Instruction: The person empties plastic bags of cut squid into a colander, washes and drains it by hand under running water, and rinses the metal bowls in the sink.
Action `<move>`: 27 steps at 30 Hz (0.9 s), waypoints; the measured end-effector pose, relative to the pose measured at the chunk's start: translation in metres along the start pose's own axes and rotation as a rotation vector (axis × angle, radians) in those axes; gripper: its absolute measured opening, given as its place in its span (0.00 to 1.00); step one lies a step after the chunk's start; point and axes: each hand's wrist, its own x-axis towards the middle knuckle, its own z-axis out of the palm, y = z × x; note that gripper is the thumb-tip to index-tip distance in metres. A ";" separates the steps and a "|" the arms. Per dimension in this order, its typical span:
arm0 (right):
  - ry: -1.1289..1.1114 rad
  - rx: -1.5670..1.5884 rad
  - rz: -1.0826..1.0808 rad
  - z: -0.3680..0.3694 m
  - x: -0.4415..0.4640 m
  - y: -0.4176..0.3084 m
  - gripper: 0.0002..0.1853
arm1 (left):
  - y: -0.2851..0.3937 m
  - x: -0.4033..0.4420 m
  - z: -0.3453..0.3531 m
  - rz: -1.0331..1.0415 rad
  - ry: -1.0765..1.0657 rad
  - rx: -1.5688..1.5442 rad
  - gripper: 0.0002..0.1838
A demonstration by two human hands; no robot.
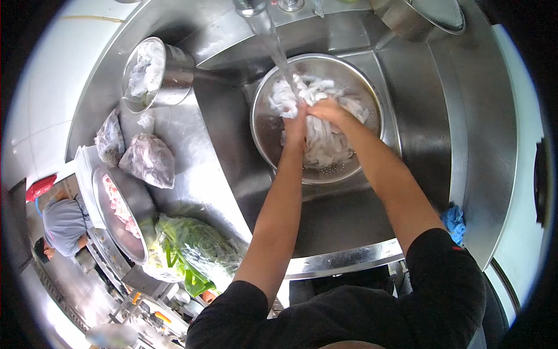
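A round metal colander [375, 96] stands in the sink, holding a heap of wet white strips [325, 142] of food whose exact kind I cannot make out. My left hand [295, 123] is closed in the heap, with strips bunched above it. Close beside it, my right hand [328, 110] is curled over more of the strips, its fingertips partly hidden. Water [279, 55] runs from the faucet [251, 7] onto the strips next to my left hand.
On the left counter stand a steel pot [177, 75] with a plastic bag inside, tied bags [148, 160], a bowl [142, 195] of pink meat and bagged green vegetables [195, 250]. A blue cloth [453, 224] lies at right. Another person [67, 224] works at far left.
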 end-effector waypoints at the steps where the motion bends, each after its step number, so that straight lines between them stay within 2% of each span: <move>1: -0.141 -0.144 -0.095 -0.009 -0.009 -0.017 0.25 | 0.009 -0.002 0.004 -0.109 -0.028 -0.045 0.33; 2: -0.187 -0.131 -0.006 -0.014 -0.021 -0.037 0.23 | 0.020 -0.005 0.008 -0.218 -0.052 -0.086 0.33; 3: -0.232 -0.121 0.085 -0.018 -0.032 -0.056 0.22 | 0.018 0.000 0.001 -0.245 -0.055 0.002 0.32; 4: -0.201 -0.211 -0.022 -0.012 -0.028 -0.049 0.22 | 0.019 0.006 -0.003 -0.260 -0.055 0.089 0.31; 6: -0.129 -0.388 -0.237 -0.004 -0.025 -0.049 0.24 | 0.015 0.010 -0.001 -0.147 -0.047 -0.154 0.28; 8: -0.139 -0.576 -0.169 -0.009 -0.028 -0.053 0.28 | 0.009 0.011 0.002 -0.067 -0.055 -0.278 0.24; 10: 0.033 -0.512 -0.055 -0.005 -0.044 -0.060 0.29 | 0.012 0.015 0.002 0.002 -0.066 -0.288 0.20; 11: 0.164 -0.247 0.221 -0.033 -0.087 -0.128 0.28 | -0.007 0.035 -0.012 -0.119 -0.216 -0.551 0.17; 13: 0.124 -0.389 0.118 -0.049 -0.087 -0.121 0.29 | -0.003 0.033 -0.015 -0.018 -0.128 0.264 0.17; 14: 0.107 -0.463 0.064 -0.059 -0.087 -0.113 0.29 | 0.002 0.024 -0.011 0.063 -0.127 0.250 0.21; 16: 0.360 -0.471 -0.156 -0.057 -0.086 -0.090 0.28 | 0.016 0.003 -0.003 0.164 -0.138 0.237 0.28; 17: 0.470 -0.336 -0.227 -0.047 -0.072 -0.071 0.26 | 0.016 0.001 -0.001 0.188 -0.152 0.236 0.31; 18: 0.395 -0.285 -0.237 -0.033 -0.054 -0.051 0.25 | 0.017 0.000 0.001 0.212 -0.166 0.235 0.34; 19: 0.320 -0.231 -0.243 -0.019 -0.035 -0.032 0.24 | 0.035 -0.009 0.006 0.002 -0.067 0.450 0.40; 20: 0.246 -0.178 -0.245 -0.006 -0.017 -0.014 0.23 | 0.031 -0.003 0.005 -0.067 -0.066 0.370 0.39; 22: -0.182 -0.408 -0.307 -0.004 -0.009 -0.017 0.24 | 0.031 0.006 0.010 -0.155 -0.049 0.294 0.36; 23: -0.247 -0.540 -0.167 0.002 -0.006 -0.028 0.23 | 0.040 0.003 0.014 -0.177 -0.034 0.302 0.34; 26: -0.122 -0.280 -0.092 -0.003 -0.038 -0.064 0.21 | 0.008 0.044 -0.004 -0.127 0.076 0.387 0.32; 27: -0.087 -0.527 -0.275 0.000 -0.031 -0.059 0.20 | 0.008 0.049 -0.007 -0.140 0.121 0.476 0.30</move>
